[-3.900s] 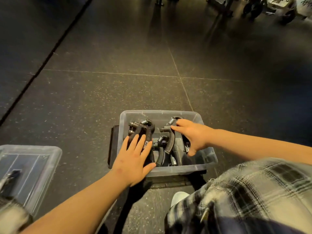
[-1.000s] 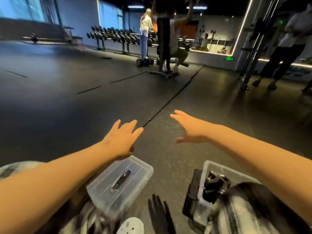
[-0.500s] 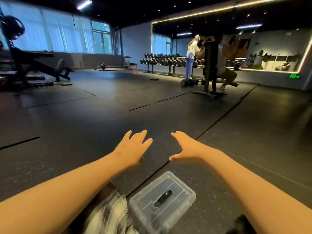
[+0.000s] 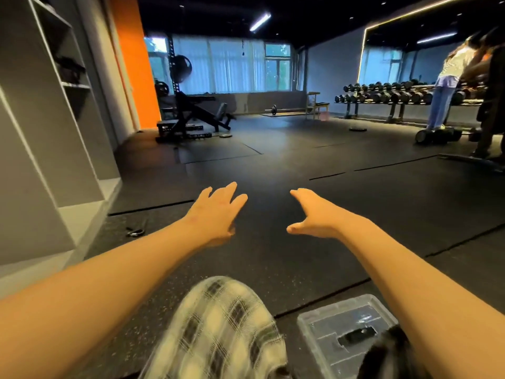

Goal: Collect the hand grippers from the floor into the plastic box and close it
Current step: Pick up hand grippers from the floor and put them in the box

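Observation:
Both my arms stretch forward over the dark gym floor. My left hand [image 4: 217, 214] is held out with straight fingers and holds nothing. My right hand [image 4: 314, 218] is likewise flat and empty, a little to the right. The clear plastic lid [image 4: 345, 324] with a black latch lies on the floor at the lower right, under my right forearm. A small dark object [image 4: 135, 231], possibly a hand gripper, lies on the floor at the left near the shelf unit. The plastic box with the grippers is out of view.
A grey shelf unit [image 4: 49, 149] stands close on the left. A weight bench [image 4: 191, 119] is at the back, a dumbbell rack [image 4: 396, 95] at the right with a person [image 4: 448, 86] beside it. My plaid-clad knee [image 4: 218, 329] is at the bottom.
The view has swung left: the shelf unit and orange wall have come into sight, the lid has slid to the lower right. Both hands stay outstretched and empty.

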